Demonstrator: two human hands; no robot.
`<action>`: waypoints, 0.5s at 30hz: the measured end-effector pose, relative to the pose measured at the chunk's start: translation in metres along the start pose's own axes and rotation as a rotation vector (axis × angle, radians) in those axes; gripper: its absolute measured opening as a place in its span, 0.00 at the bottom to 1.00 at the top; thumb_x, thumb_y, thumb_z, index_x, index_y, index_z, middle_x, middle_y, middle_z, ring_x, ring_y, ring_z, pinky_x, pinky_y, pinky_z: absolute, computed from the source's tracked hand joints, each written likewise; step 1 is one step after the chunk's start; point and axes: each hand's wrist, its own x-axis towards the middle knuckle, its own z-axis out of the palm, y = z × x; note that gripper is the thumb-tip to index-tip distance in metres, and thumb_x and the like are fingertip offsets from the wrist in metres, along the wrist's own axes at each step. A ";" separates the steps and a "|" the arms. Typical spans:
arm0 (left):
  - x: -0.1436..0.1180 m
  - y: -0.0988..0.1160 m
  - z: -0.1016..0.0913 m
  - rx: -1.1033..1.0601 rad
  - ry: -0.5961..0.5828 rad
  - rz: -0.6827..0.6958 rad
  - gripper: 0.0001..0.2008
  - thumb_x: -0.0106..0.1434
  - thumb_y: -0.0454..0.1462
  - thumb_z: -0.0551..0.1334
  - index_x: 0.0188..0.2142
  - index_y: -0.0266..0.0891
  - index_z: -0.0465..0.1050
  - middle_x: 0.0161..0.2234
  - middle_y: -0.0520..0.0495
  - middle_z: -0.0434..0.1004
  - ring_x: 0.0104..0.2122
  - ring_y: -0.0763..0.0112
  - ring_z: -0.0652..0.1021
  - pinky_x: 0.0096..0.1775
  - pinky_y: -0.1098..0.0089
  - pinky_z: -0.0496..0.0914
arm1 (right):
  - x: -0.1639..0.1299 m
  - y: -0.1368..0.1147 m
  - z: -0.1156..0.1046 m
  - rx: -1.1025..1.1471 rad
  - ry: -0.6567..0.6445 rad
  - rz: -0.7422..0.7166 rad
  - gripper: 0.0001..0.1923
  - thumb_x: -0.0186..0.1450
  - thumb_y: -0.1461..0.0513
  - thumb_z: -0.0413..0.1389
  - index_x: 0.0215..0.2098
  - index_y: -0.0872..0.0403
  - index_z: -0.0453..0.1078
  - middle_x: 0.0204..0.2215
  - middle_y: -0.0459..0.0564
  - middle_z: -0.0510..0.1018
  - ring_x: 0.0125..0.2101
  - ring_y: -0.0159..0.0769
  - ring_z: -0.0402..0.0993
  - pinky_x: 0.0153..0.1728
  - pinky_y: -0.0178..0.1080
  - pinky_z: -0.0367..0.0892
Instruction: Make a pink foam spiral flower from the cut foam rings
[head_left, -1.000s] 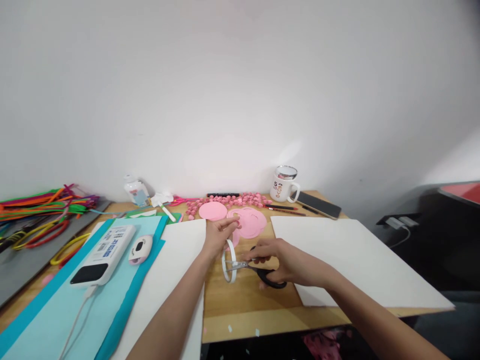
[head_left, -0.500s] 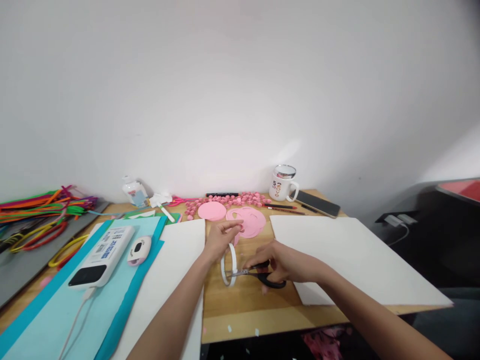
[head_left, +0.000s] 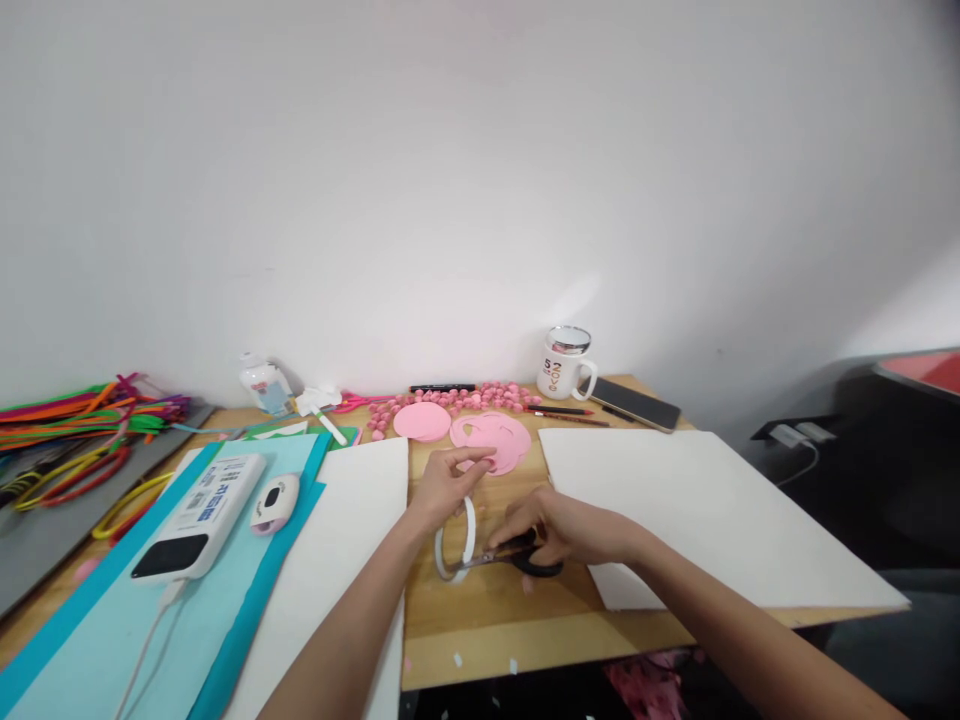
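At lower centre of the frame, our left hand [head_left: 444, 487] pinches a strip pulled from the white tape roll [head_left: 454, 543] standing on the counter [head_left: 495, 620]; our right hand [head_left: 559, 528] grips the black scissors [head_left: 517, 560], blades at the tape, strip apparently uncut.

Right hand [head_left: 559, 525] covering most of scissors [head_left: 517, 560] handles; mug [head_left: 564, 364] print too small for reading; pipe cleaners [head_left: 67, 420] running off left edge.
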 end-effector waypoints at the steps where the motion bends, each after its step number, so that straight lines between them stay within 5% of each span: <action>1: 0.000 0.000 0.000 0.021 0.004 -0.001 0.20 0.52 0.45 0.61 0.42 0.35 0.74 0.10 0.57 0.61 0.09 0.83 0.57 0.13 0.79 0.49 | -0.001 -0.002 0.001 -0.067 0.043 -0.008 0.19 0.50 0.70 0.53 0.40 0.53 0.72 0.30 0.45 0.72 0.27 0.28 0.63 0.27 0.29 0.58; 6: 0.001 0.000 0.001 0.117 0.030 0.051 0.15 0.52 0.42 0.61 0.38 0.37 0.76 0.26 0.47 0.77 0.11 0.83 0.62 0.13 0.79 0.54 | -0.006 -0.011 0.001 -0.414 0.340 0.017 0.23 0.48 0.71 0.56 0.41 0.46 0.69 0.35 0.46 0.69 0.32 0.32 0.65 0.31 0.31 0.61; 10: 0.002 -0.005 0.005 0.148 0.052 0.078 0.14 0.52 0.41 0.60 0.35 0.37 0.77 0.33 0.44 0.79 0.16 0.76 0.71 0.16 0.77 0.61 | -0.018 -0.010 -0.014 -0.470 0.673 0.030 0.22 0.51 0.66 0.57 0.44 0.48 0.65 0.41 0.51 0.67 0.38 0.36 0.66 0.34 0.35 0.64; 12: 0.002 -0.007 0.006 0.144 0.068 0.025 0.15 0.53 0.40 0.59 0.38 0.36 0.76 0.31 0.44 0.79 0.14 0.76 0.71 0.13 0.78 0.59 | -0.028 -0.007 -0.026 -0.505 0.670 0.078 0.22 0.50 0.66 0.58 0.44 0.49 0.65 0.41 0.50 0.68 0.41 0.38 0.65 0.38 0.37 0.63; 15: 0.002 -0.008 0.007 0.118 0.084 -0.017 0.16 0.54 0.39 0.58 0.40 0.34 0.74 0.27 0.45 0.78 0.13 0.75 0.73 0.13 0.78 0.59 | -0.047 0.004 -0.039 -0.561 0.499 0.283 0.21 0.48 0.69 0.57 0.39 0.49 0.67 0.39 0.49 0.70 0.41 0.40 0.66 0.40 0.39 0.63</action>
